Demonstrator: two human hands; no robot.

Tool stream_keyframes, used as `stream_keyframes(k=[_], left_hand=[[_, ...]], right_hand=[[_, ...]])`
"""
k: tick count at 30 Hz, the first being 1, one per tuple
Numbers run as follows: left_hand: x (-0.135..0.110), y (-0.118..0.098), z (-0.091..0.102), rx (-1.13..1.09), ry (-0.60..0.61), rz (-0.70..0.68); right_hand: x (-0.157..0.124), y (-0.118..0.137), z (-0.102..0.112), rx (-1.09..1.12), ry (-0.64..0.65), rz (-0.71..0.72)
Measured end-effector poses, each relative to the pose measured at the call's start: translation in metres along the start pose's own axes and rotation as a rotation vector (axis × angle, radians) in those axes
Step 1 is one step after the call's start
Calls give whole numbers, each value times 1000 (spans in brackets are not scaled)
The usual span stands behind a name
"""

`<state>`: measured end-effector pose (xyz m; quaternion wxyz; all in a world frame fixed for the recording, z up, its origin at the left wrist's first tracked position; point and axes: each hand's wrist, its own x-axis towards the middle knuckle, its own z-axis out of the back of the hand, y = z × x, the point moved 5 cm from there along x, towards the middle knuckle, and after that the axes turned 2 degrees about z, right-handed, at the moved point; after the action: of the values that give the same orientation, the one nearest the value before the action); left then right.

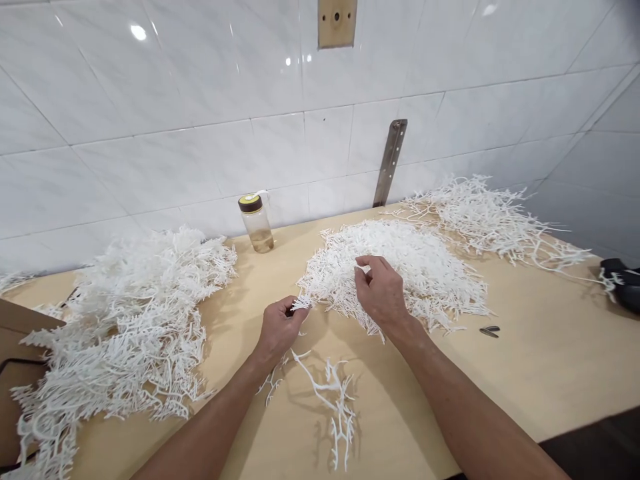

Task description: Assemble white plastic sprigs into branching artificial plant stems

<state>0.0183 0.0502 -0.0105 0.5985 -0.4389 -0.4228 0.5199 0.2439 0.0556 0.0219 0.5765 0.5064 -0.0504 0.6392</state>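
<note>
My left hand [283, 323] is closed around a small bunch of thin white sprigs [302, 303], whose tips poke out past the thumb. Above the middle heap of short white pieces [430, 267], my right hand [383, 287] has its fingers curled and the thumb close to the index finger. Whatever may be between those fingertips is too small to make out. Nearer to me, a white branched stem [343, 407] lies on the table, with a smaller branched piece [273, 383] beside my left wrist.
A large heap of white branched sprigs [140, 320] covers the left side, beside a cardboard box [20, 333]. Bare white stems [490, 217] lie at back right. Against the tiled wall stand a bottle [257, 227] and a metal bracket [390, 163]. Dark slivers [490, 331] and a black object [623, 283] lie right.
</note>
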Motion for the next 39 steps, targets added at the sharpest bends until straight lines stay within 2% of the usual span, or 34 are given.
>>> stream_keyframes(k=[8,13,19,25,33,39], left_hand=[[0,-3,0,-4,-11,-7],[-1,0,1,-23,-33,-3],[-1,2,4,-26,-99,-43],[-2,-3,2,-44,-59,-19],[-1,-1,2,-22,-80,-48],[1,3,-1,-59,-72,-35]], right_hand=[[0,4,-1,19,-2,24],[-4,12,-3,111,29,7],[-16,25,-23,301,229,-195],[-29,43,-42,413,417,-226],[-34,49,-47,442,520,-190],[-33,48,-47,464,532,-233]])
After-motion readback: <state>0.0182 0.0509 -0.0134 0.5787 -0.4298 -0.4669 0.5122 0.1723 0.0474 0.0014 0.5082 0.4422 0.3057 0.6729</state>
